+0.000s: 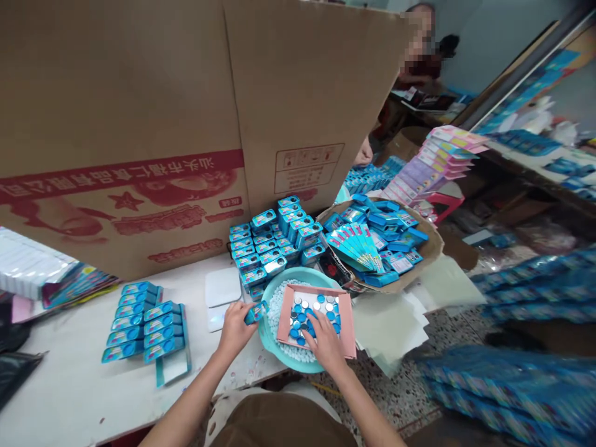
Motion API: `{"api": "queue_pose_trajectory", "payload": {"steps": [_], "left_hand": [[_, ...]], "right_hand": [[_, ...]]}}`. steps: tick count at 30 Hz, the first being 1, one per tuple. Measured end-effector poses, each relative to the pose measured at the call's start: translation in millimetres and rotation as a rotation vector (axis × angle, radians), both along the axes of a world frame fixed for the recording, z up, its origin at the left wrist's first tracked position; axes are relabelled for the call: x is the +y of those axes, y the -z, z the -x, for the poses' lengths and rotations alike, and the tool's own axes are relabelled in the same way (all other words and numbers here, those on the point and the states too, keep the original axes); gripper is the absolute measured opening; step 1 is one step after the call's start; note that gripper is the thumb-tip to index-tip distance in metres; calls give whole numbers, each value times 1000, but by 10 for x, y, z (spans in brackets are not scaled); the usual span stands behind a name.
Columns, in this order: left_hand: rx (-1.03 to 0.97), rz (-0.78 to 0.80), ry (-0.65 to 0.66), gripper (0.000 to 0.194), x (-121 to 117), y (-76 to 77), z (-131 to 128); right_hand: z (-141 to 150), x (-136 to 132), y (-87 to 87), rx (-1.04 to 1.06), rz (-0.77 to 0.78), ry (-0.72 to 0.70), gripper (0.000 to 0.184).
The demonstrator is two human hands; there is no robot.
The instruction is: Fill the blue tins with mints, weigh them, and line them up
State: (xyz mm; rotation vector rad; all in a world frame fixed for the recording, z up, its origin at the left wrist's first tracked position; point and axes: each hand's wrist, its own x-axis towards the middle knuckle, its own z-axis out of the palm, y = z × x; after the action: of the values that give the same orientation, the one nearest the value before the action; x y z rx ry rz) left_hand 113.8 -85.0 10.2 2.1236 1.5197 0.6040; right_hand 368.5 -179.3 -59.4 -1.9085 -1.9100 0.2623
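My left hand (236, 328) pinches a small blue printed carton (255, 313) at the left rim of a turquoise basin (275, 355). Small white pellets (278, 305) lie in the basin. Across it rests a shallow pink tray (347, 323) with many round discs (293, 333), some blue and some silver. My right hand (326, 344) reaches into this tray from the near side, its fingers apart and touching the discs. Whether a disc sits under the fingertips is hidden. Behind the basin, blue cartons (267, 245) with round openings are stacked in rows.
More blue cartons (144, 323) stand in two rows on the left of the white table (69, 372). A large cardboard box (139, 93) walls off the back. To the right, an open carton (435, 245) holds flat blue packs. Another person (419, 68) sits beyond.
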Motion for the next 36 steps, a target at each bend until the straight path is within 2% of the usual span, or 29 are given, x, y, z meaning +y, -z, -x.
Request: {"api": "queue_pose_trajectory", "payload": {"steps": [8, 11, 16, 22, 30, 33, 36], "left_hand": [[-3, -73, -4, 36, 71, -73, -93], [-12, -82, -17, 36, 57, -58, -124], [-93, -28, -62, 33, 23, 67, -136], [-337, 139, -128, 37, -27, 124, -112], [-475, 305, -363, 49, -76, 113, 92], [-486, 307, -526, 56, -4, 149, 318], [-449, 217, -659, 58, 196, 254, 640]], "right_hand": [[-39, -16, -35, 33, 37, 23, 40], [-63, 13, -40, 36, 48, 29, 40], [-81, 36, -32, 48, 52, 17, 40], [-75, 62, -39, 72, 95, 26, 38], [-65, 265, -67, 97, 131, 5, 34], [-57, 330, -46, 81, 116, -14, 35], [-51, 350, -12, 69, 108, -25, 35]]}}
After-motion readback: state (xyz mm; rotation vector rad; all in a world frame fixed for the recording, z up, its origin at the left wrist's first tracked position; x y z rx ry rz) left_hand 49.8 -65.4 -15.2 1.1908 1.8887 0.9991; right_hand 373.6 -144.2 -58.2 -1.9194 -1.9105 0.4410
